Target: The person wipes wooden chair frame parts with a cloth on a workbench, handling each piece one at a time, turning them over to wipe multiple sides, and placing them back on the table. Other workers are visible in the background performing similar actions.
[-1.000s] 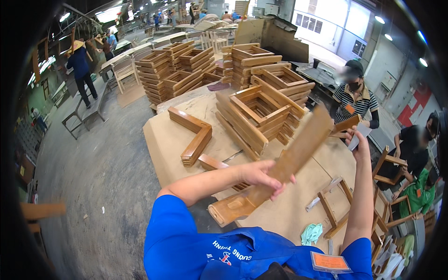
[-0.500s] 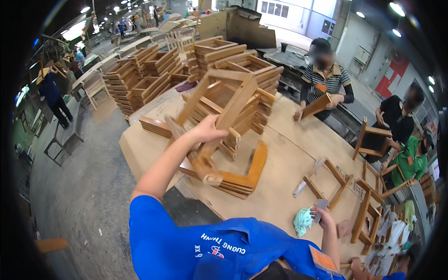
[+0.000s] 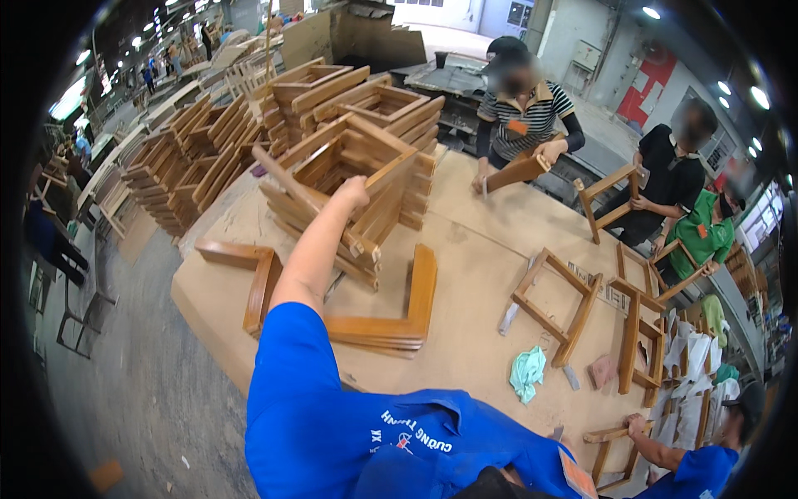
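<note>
1. Head view, now: the left hand (image 3: 356, 193) is reaching out over the worktable (image 3: 465, 249), fingers closing round a wooden frame piece (image 3: 391, 170) on top of the stack of wooden frames (image 3: 357, 183). The right hand is lying out of view, so whether it is open or closed cannot be told.
2. Compared with half a second ago, the arm is stretching farther and the piece is sitting lower on the stack; placement appears nearly complete.
3. An L-shaped frame section (image 3: 399, 312) is lying flat just beside the stack; a green cloth (image 3: 527, 372) is resting nearer the table edge.

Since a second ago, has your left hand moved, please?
Yes. The left hand went from the low wooden L-shaped piece out and up to the stack of wooden frames.
</note>
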`<action>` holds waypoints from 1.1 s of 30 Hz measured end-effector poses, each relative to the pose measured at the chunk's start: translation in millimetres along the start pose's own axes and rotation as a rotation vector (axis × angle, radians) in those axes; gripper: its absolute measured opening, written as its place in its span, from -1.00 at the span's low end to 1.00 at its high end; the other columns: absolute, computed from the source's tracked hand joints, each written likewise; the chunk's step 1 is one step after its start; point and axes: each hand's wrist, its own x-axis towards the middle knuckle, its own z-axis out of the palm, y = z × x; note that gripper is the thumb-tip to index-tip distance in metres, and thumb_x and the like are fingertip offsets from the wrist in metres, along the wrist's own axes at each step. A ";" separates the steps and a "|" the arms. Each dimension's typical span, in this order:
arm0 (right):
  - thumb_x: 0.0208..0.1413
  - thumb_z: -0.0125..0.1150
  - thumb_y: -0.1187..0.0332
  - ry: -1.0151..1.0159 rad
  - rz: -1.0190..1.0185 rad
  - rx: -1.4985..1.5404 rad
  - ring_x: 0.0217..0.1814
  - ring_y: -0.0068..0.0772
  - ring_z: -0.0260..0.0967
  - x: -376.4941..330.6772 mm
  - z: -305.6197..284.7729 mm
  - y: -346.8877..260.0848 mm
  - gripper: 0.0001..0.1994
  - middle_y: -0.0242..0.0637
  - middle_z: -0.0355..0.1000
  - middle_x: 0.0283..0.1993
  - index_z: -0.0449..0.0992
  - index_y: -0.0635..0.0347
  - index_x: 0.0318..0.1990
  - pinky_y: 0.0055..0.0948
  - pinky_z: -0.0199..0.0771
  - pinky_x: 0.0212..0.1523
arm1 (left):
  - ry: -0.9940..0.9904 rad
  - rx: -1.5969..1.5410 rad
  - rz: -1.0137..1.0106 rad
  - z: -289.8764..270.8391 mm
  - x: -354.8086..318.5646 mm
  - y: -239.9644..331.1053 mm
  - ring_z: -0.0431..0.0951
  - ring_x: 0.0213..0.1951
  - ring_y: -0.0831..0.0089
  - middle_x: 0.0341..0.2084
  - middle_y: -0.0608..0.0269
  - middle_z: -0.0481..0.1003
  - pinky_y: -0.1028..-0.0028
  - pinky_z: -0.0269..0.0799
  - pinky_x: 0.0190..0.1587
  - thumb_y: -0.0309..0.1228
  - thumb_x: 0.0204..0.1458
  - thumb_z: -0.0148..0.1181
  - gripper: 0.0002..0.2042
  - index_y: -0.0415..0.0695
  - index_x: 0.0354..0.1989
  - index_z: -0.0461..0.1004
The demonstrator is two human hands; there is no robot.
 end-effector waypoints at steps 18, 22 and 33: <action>-0.04 0.28 0.32 0.017 0.188 0.111 -0.30 -0.48 0.41 -48.8 46.0 1.3 -0.62 -0.26 0.45 -0.26 0.38 0.22 -0.06 -0.47 0.33 -0.35 | -0.092 0.268 -0.179 31.7 83.9 -3.7 0.53 -0.02 0.13 -0.11 -0.06 0.52 0.30 0.47 0.03 -0.43 -0.09 0.22 -0.72 -0.20 -0.15 0.57; -0.04 0.29 0.30 0.008 0.187 0.115 -0.27 -0.47 0.40 -52.0 52.8 0.0 -0.60 -0.26 0.45 -0.24 0.38 0.22 -0.04 -0.46 0.34 -0.32 | -0.157 0.310 -0.148 31.7 86.1 -2.8 0.53 -0.01 0.15 -0.10 -0.04 0.52 0.31 0.48 0.02 -0.43 -0.20 0.36 -0.64 -0.20 -0.15 0.57; -0.05 0.31 0.26 -0.017 0.174 0.139 -0.19 -0.47 0.40 -63.9 67.4 5.6 -0.56 -0.24 0.46 -0.17 0.40 0.24 -0.01 -0.44 0.36 -0.23 | -0.168 0.298 -0.221 34.4 86.4 6.6 0.51 0.01 0.14 -0.07 -0.03 0.51 0.30 0.48 0.03 -0.51 -0.29 0.42 -0.56 -0.18 -0.11 0.55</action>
